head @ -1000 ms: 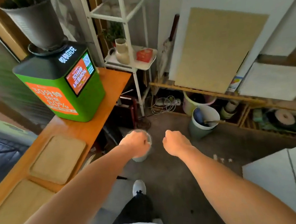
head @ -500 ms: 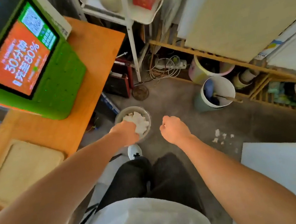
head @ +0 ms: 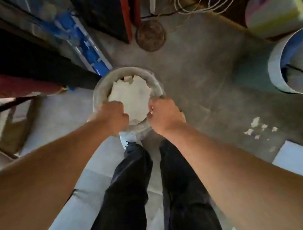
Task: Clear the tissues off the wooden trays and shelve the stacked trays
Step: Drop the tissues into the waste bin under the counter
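At the centre of the frame a round grey bin stands on the concrete floor, filled with crumpled white tissues. Both hands reach down over its near rim. The left hand is curled into a fist at the bin's lower left edge, knuckles against the tissues — whether it grips any of them cannot be told. The right hand is likewise closed at the lower right edge, touching the pile, and what it holds, if anything, is hidden. Below the bin, the person's dark trousers run to the bottom of the frame, with a white shoe just under the bin. A few white scraps lie on the floor at right. A white bucket sits at the right edge, a rusty disc at upper centre — the trays are out of view.
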A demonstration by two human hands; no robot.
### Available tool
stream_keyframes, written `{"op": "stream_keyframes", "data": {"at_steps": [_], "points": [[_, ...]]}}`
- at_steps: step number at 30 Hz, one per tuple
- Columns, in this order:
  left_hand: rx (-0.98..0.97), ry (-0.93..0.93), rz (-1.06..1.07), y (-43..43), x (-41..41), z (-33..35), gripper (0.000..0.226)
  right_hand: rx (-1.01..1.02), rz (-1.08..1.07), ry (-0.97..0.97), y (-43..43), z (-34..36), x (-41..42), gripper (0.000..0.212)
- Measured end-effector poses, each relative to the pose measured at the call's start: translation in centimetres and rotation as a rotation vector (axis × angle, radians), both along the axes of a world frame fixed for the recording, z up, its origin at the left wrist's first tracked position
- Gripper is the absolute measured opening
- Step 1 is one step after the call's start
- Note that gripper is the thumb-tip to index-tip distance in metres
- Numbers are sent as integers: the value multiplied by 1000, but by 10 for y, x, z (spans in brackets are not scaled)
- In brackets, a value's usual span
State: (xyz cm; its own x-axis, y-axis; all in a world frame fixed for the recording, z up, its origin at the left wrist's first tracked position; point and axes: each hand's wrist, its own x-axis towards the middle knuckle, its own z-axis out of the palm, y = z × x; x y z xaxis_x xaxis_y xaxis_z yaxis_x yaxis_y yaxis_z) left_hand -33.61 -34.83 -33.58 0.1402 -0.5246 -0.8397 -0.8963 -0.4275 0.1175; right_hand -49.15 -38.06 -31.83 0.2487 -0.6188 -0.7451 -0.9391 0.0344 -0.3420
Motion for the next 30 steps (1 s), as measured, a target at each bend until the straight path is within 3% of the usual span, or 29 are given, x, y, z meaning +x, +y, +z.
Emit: {"op": "stream_keyframes", "data": {"at_steps": [2,5,11,14,22,30], "points": [[-16,10,104,-4,-2,-44,15,-14,9,-38,-7,-44,13,23],[-5,32,73,-5,0,-100,14,-22,21,-72,-13,-98,28,26],[-49,114,242,-4,11,-154,52,44,51,-89,-11,-149,40,53],[-88,136,280,-5,12,-151,60,68,48,-93,-9,-145,35,51],[-3,87,69,-11,19,-70,34,19,145,-51,-30,-58,17,31],[-102,-69,-5,9,24,121,31,-164,392,-51,-65,136,10,19]]}}
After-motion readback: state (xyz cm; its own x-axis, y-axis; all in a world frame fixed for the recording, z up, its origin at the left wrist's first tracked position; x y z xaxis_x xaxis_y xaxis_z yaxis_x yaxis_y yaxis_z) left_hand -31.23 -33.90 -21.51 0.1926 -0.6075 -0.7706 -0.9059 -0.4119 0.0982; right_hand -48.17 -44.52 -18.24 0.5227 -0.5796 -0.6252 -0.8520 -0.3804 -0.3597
